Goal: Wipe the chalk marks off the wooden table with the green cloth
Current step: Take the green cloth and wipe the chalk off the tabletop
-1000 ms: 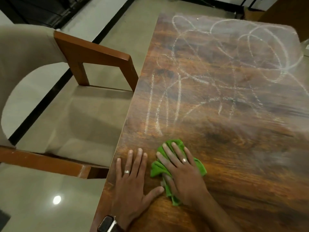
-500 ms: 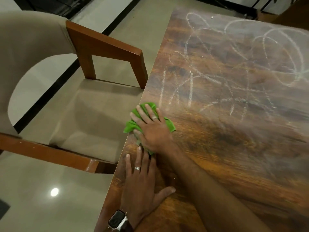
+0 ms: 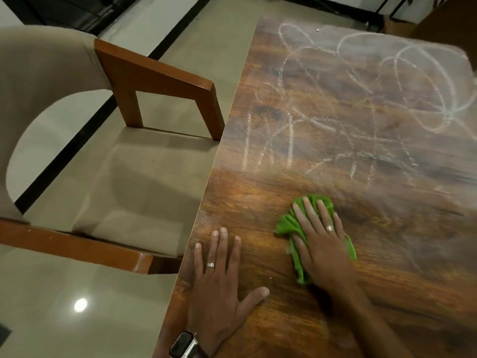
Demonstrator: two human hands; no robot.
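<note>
Chalk marks cover the far counter while the right hand, fingers spread flat, presses the bunched green cloth (likely smearing dust if unturned).

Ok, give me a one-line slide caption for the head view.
Right hand presses green cloth on wooden table; left hand flat; chalk marks remain beyond.

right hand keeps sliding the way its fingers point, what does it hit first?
Bare wood first, then probably the chalk marks. The right hand presses the cloth flat, fingers pointing up the table and slightly left. Nothing solid stands in that line as far as the view shows.
</note>
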